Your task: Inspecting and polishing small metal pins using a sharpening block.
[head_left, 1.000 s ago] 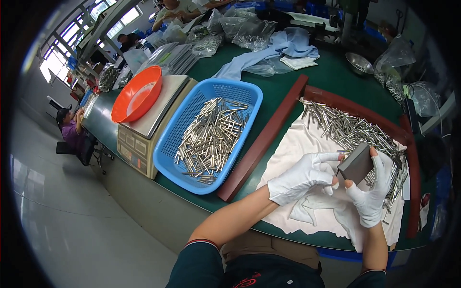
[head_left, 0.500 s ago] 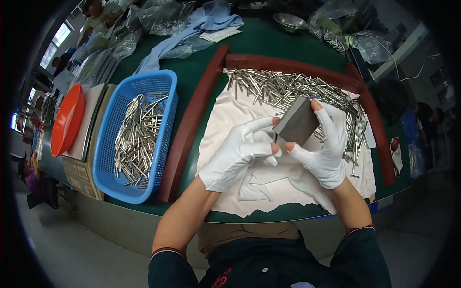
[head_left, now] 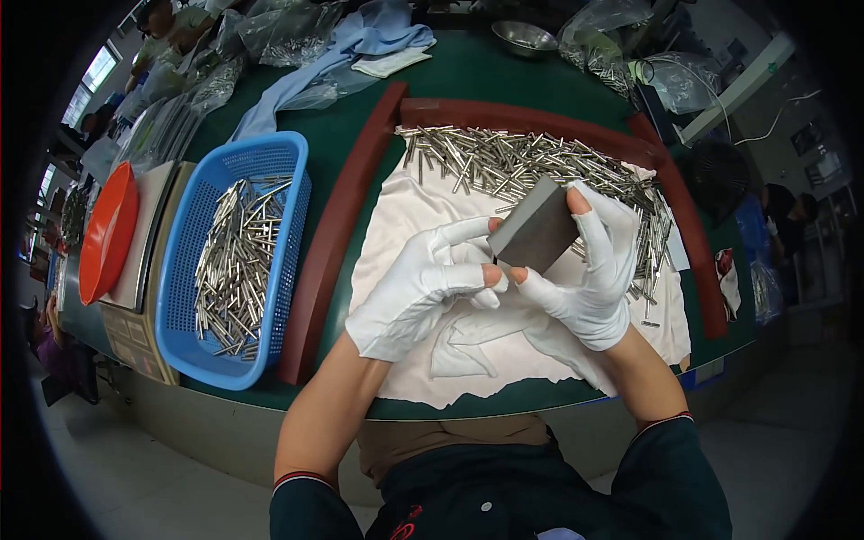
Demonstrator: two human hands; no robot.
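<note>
While both gloved hands grasp grey block point(head_left: 537, 235) above white cloth point(head_left: 409, 211): right hand point(head_left: 587, 274) pinches sides, left hand point(head_left: 423, 286) fingertips on lower edge; rods point(head_left: 531, 166) at cloth's far edge

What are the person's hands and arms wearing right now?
Both the left hand and the right hand wear thin white fabric gloves with the fingertips cut off. The forearms are bare down to pushed-up dark teal sleeves with narrow red-edged cuffs. No watch or jewellery shows.
</note>
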